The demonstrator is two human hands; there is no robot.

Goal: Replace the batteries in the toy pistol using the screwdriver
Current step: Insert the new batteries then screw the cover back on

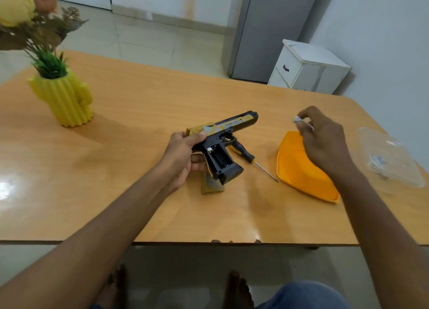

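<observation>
The left hand is wrapped around the back of the toy pistol, thumb on top of the gold slide and fingers curled behind the grip, holding it lifted a little off the desk near its middle, muzzle pointing toward the far right corner. The grip's side is uncovered, and the battery compartment shows as a dark open slot with a small metal contact at its top end. Just under the pistol a gold-coloured cover piece lies flat on the wood. The screwdriver rests on the desk right beside the pistol, its black and yellow handle partly tucked behind the trigger guard and its thin shaft pointing toward the near right. Its tip stops just short of an orange tray, which sits toward the right edge. The right hand hovers over the far end of that tray, fingertips pinched around something small and silvery-white; it is too blurred for me to say what. At the right edge lies a clear plastic package. Near the far left corner stands a yellow cactus-shaped vase with greenery.
</observation>
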